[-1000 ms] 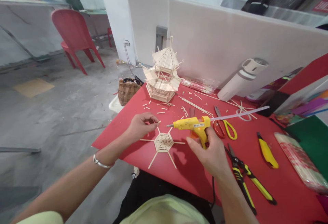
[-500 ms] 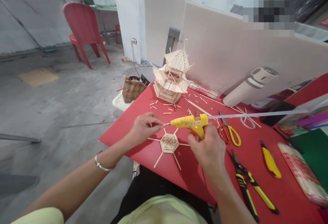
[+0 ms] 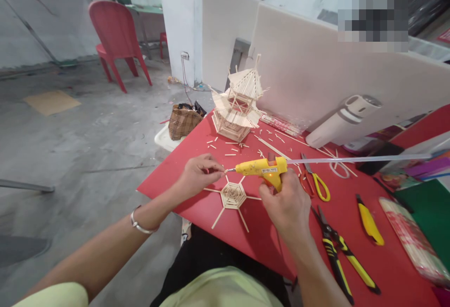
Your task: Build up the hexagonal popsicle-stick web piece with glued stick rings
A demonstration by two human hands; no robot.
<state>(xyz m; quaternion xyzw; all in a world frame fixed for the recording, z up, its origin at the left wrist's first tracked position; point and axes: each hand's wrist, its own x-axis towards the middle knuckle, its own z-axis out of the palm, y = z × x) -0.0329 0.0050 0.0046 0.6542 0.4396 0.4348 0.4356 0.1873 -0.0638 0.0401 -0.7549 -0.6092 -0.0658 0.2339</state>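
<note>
My right hand (image 3: 286,201) is wrapped round the handle of a yellow hot glue gun (image 3: 262,168), with a long clear glue stick (image 3: 351,159) reaching out of its back. The gun's nozzle points left and meets the fingertips of my left hand (image 3: 202,175). Those fingers pinch a small piece of wooden stick (image 3: 225,172), mostly hidden by them. Just below the nozzle, a flat hexagonal web of sticks (image 3: 233,195) with spokes lies on the red table (image 3: 197,208).
A stick pagoda model (image 3: 239,103) stands at the back among cut stick bits. To the right lie scissors (image 3: 316,180), black-and-yellow snips (image 3: 337,246), a yellow utility knife (image 3: 369,222) and a packet of sticks (image 3: 411,236). A white tumbler (image 3: 342,119) leans against the board.
Both hands, the glue gun and the stick piece keep nearly the same pose. The whole view has shifted slightly.
</note>
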